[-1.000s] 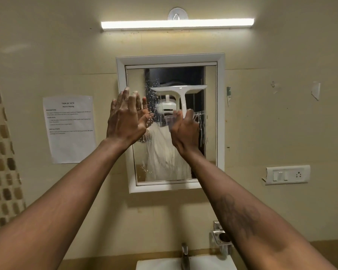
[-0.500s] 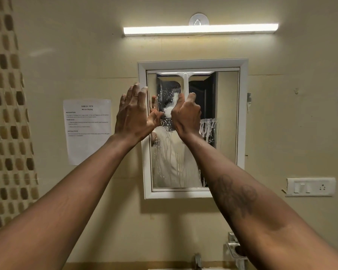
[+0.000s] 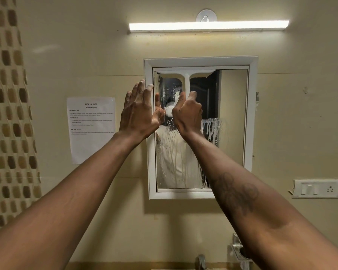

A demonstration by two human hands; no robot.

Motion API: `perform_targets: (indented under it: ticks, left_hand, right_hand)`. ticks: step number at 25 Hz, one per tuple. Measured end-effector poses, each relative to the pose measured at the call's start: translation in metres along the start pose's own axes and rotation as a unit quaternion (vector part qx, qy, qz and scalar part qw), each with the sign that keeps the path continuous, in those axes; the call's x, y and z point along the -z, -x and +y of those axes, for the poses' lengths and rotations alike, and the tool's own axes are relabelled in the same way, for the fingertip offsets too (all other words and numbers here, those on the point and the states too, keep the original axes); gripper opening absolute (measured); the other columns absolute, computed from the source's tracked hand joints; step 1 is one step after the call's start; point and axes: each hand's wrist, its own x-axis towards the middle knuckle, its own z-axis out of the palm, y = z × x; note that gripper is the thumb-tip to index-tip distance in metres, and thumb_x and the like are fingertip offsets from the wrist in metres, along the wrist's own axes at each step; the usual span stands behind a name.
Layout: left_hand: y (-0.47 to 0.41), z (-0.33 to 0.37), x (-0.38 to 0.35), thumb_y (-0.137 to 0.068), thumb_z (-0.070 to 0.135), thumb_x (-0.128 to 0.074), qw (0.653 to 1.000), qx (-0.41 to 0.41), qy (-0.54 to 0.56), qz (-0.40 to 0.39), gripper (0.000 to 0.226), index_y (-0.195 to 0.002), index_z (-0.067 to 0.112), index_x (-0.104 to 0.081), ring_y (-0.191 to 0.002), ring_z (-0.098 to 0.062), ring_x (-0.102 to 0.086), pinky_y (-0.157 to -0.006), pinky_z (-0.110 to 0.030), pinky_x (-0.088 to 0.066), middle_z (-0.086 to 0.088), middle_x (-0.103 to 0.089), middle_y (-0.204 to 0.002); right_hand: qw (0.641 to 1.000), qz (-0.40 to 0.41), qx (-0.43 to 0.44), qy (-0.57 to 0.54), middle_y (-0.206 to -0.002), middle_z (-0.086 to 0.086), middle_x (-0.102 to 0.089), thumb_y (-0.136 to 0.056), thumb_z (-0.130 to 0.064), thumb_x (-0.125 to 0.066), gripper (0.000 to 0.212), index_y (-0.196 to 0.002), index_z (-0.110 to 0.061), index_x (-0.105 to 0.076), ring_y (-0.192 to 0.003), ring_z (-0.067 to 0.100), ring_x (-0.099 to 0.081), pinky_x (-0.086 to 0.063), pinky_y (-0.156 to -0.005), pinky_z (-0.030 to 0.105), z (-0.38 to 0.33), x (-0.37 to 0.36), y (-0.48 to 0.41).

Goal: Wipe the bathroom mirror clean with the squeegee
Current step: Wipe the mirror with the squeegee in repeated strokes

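At mirror [image 3: 233,114] top edge, right hand [image 3: 187,114] grips squeegee [image 3: 187,76].

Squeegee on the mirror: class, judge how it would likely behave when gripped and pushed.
Probably light: the right hand alone holds the squeegee by its slim handle. Likely stiff: its crossbar looks straight. Possibly slippery: white foam streaks the mirror.

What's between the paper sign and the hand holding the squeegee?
In the head view, the open left hand is there, its fingertips up by the mirror frame.
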Motion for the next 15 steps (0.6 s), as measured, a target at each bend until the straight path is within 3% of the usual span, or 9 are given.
perform_targets:
  ticks: [8, 15]
  left_hand:
    - [-0.003, 0.002, -0.001, -0.093, 0.037, -0.068, 1.000, 0.001, 0.006, 0.001, 0.077, -0.156, 0.013, -0.031, -0.158, -0.030, -0.019, -0.129, -0.047, -0.017, -0.016, -0.022, -0.169]
    - [-0.007, -0.001, -0.003, -0.092, 0.035, -0.068, 1.000, 0.002, 0.004, 0.005, 0.076, -0.155, 0.014, -0.031, -0.158, -0.030, -0.020, -0.129, -0.047, -0.018, -0.016, -0.024, -0.169]
  right_hand:
    - [1.000, 0.001, 0.006, 0.009, -0.088, 0.013, -0.068, -0.110, -0.036, -0.038, 0.033, -0.120, -0.007, -0.051, -0.077, 0.026, -0.071, -0.061, -0.067, 0.042, -0.004, -0.008, 0.003]
    - [0.999, -0.014, -0.015, 0.024, -0.086, 0.009, -0.065, -0.110, -0.036, -0.036, 0.033, -0.122, -0.008, -0.049, -0.076, 0.024, -0.068, -0.058, -0.064, 0.038, -0.006, -0.011, 0.006]
